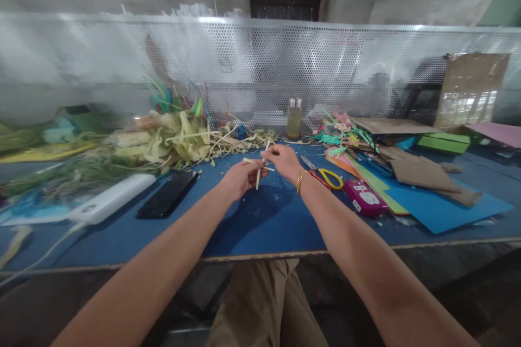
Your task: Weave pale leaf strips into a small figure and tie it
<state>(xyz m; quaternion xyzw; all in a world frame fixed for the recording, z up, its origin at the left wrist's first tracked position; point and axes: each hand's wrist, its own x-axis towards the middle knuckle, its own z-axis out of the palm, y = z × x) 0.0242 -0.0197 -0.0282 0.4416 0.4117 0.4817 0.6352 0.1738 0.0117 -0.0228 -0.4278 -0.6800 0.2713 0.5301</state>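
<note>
Because crossed and seemingly loose, held two-handed at frame centre: pale strips point(258, 176); left hand point(239, 178) gripping near the crossing, right hand point(285, 160) pinching an upper end. Right of centre: yellow-handled scissors point(321, 172), probably for ready reach. Left of centre: black phone point(166, 195).

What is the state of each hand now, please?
Left hand: closed, holding crossed pale strips.
Right hand: closed, thumb and finger pinching at the same strips.
</note>
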